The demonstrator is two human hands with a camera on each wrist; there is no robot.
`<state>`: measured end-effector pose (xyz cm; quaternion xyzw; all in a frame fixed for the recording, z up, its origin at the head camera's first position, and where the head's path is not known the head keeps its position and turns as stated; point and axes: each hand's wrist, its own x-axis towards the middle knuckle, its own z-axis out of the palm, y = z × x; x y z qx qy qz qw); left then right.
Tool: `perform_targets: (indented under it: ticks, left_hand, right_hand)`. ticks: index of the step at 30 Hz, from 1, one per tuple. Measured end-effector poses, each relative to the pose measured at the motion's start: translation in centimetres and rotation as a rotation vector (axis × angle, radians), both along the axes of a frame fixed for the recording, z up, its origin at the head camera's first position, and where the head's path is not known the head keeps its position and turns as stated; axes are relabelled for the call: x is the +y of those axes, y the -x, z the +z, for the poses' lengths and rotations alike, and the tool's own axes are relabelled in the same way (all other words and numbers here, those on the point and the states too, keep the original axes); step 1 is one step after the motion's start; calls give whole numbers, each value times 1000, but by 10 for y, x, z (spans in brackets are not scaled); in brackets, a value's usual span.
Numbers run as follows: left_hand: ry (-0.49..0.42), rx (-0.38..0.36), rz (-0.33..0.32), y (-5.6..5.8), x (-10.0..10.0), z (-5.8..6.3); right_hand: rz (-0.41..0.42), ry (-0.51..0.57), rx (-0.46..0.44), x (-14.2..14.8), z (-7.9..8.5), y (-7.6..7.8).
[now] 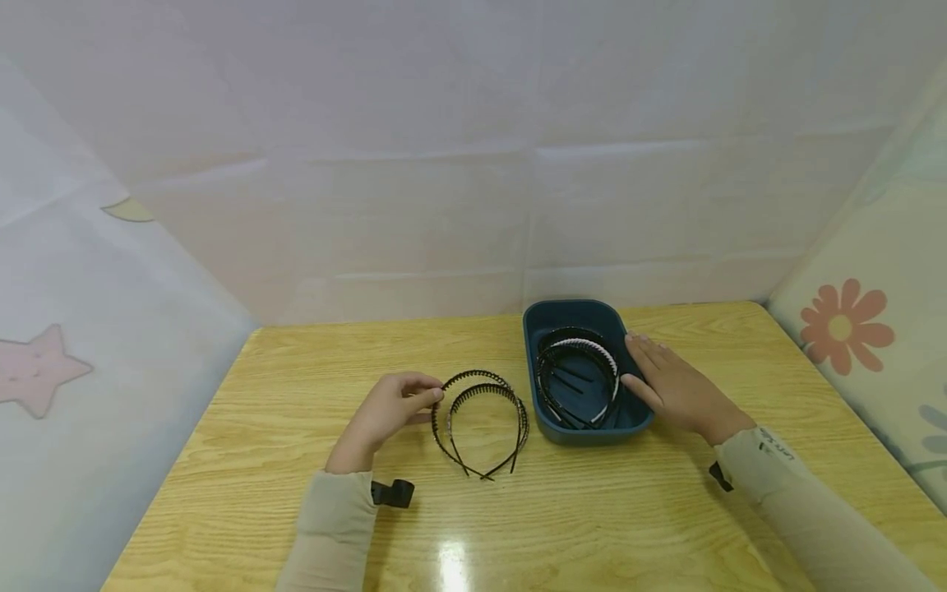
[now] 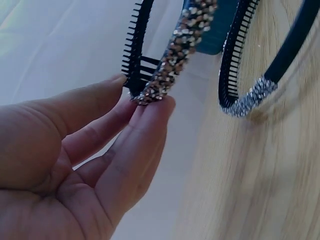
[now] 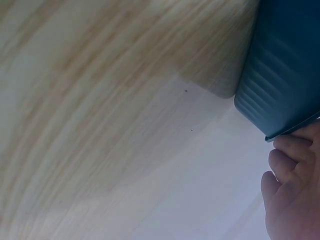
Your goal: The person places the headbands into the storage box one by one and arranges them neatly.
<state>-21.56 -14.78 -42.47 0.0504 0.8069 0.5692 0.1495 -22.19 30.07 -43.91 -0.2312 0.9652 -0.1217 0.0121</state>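
Observation:
My left hand (image 1: 388, 409) pinches a black toothed headband (image 2: 180, 50) between thumb and fingers. Copper and silver sparkling stones cover its outer face. Beside it on the table lies a second toothed headband (image 2: 250, 100) with silver glitter; the two overlap in the head view. A dark blue plastic bin (image 1: 592, 439) stands just to their right, with several headbands inside, among them a white braided-looking headband (image 1: 605, 355). My right hand (image 1: 676, 393) rests against the bin's right rim, fingers fairly straight. In the right wrist view, the fingers (image 3: 292, 150) touch that rim from outside.
The wood-grain table (image 1: 259, 493) runs back to a pale sheet wall (image 1: 414, 205). Printed side sheets stand at left and right, one with a red flower (image 1: 839, 329). A black strap (image 1: 394, 493) sits at my left wrist.

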Motion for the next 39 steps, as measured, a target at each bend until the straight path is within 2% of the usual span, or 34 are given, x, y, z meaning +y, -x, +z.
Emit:
perform_targets:
  ticks: [9,16,25,31,39]
  left_hand:
    - [-101,48,62,2,19,2]
    - [-184,41,136,5,37,4]
    - [-343,82,194,10,66,7]
    - [-334,136,204,13,88,13]
    - [-299,182,167,17,116,17]
  right_hand:
    - [-1,-4,-6,-1,2,0]
    - [-3,-1,-9,1,2,-2]
    - [-7,-6,-14,2,1,-1]
    - [-9,-2,-18,2,1,-1]
    - [-11,-8,-8,1,1,-2]
